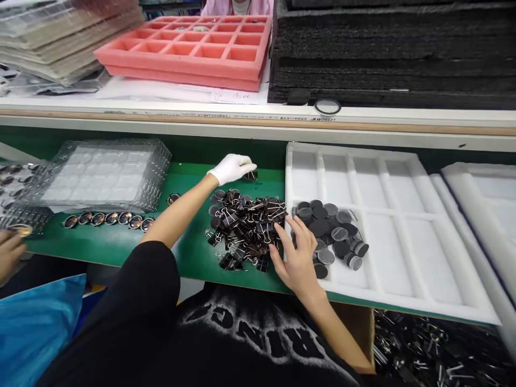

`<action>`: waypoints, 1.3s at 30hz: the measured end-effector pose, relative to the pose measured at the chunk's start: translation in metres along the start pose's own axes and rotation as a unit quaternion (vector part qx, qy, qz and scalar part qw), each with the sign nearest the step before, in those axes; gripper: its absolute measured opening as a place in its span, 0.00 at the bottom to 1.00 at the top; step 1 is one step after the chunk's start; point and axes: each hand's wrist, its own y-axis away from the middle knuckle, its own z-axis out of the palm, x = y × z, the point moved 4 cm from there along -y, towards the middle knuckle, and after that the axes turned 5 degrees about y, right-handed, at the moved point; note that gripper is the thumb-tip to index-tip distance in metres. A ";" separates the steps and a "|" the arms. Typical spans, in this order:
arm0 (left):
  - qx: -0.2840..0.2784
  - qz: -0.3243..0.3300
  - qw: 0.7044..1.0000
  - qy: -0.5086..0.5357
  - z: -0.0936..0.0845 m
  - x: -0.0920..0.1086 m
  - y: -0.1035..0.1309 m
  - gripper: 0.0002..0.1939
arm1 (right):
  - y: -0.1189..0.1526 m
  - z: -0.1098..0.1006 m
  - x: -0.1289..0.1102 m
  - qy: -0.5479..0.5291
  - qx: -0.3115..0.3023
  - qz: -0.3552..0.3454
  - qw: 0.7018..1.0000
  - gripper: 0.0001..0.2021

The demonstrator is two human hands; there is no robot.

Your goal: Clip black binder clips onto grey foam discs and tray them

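Observation:
My left hand (233, 169), in a white glove, pinches a black binder clip (251, 176) above the green bench, just behind the pile. A heap of black binder clips (242, 228) with silver wire handles lies in front of me. At the heap's right edge is my bare right hand (297, 257), its fingers apart and the fingertips at the clips; I cannot tell whether they touch one. Round black and clear discs (320, 228) lie loosely in the near left part of a white foam tray (432, 216). More discs (220, 194) show behind the heap.
Left of my arm stand stacked clear plastic trays (100, 174), with a row of ringed lenses (111, 218) before them. A co-worker's hand (10, 252) is at far left. The shelf edge (226, 126) crosses ahead, bearing pink foam trays (181, 62) and black foam sheets (395, 54).

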 end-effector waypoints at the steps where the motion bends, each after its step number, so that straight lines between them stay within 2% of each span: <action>1: -0.024 0.013 0.999 0.022 0.004 0.007 0.003 0.23 | 0.003 -0.002 -0.001 -0.009 0.008 -0.004 1.000 0.31; 4: -0.156 0.046 0.986 0.047 0.019 0.025 0.015 0.24 | 0.006 -0.002 -0.005 -0.027 0.005 -0.032 0.999 0.30; 5: -0.170 0.055 0.983 0.044 0.019 0.029 0.021 0.25 | 0.007 -0.002 -0.008 -0.030 -0.005 -0.044 0.999 0.29; 6: -0.153 0.061 0.986 0.034 0.016 0.031 0.027 0.27 | 0.008 -0.001 -0.010 -0.033 -0.015 -0.058 0.998 0.28; 9: 0.010 0.059 0.998 -0.033 -0.011 0.029 0.066 0.27 | 0.013 -0.002 -0.016 -0.043 -0.039 -0.092 0.994 0.24; 11: 0.105 0.039 0.990 -0.084 -0.029 0.020 0.110 0.25 | 0.019 -0.004 -0.018 -0.059 -0.042 -0.110 0.991 0.23; 14: 0.234 -0.034 0.958 -0.164 -0.049 -0.005 0.196 0.22 | 0.028 -0.010 -0.018 -0.095 -0.033 -0.130 0.986 0.21; 16: 0.293 -0.089 0.928 -0.210 -0.049 -0.025 0.254 0.19 | 0.032 -0.012 -0.018 -0.114 -0.016 -0.135 0.984 0.19; 18: 0.331 -0.147 0.903 -0.233 -0.040 -0.043 0.305 0.15 | 0.035 -0.012 -0.018 -0.123 -0.001 -0.142 0.982 0.18; 21: 0.319 -0.169 0.908 -0.212 -0.012 -0.055 0.351 0.13 | 0.036 -0.008 -0.018 -0.127 -0.002 -0.148 0.981 0.19; 24: 0.316 -0.167 0.911 -0.203 0.012 -0.051 0.366 0.22 | 0.035 -0.004 -0.020 -0.125 -0.017 -0.151 0.980 0.18; 26: 0.323 -0.189 0.906 -0.200 0.018 -0.050 0.366 0.29 | 0.035 -0.004 -0.022 -0.122 -0.026 -0.157 0.980 0.18; 30: 0.279 -0.198 0.921 -0.183 0.016 -0.051 0.358 0.33 | 0.032 -0.009 -0.030 -0.126 -0.035 -0.176 0.976 0.17; 35: 0.216 -0.128 0.948 -0.196 0.003 -0.043 0.344 0.30 | 0.020 -0.013 -0.055 -0.134 -0.068 -0.224 0.963 0.16; 39: 0.143 -0.084 0.964 -0.210 0.005 -0.027 0.321 0.33 | 0.014 -0.013 -0.080 -0.153 -0.098 -0.271 0.945 0.13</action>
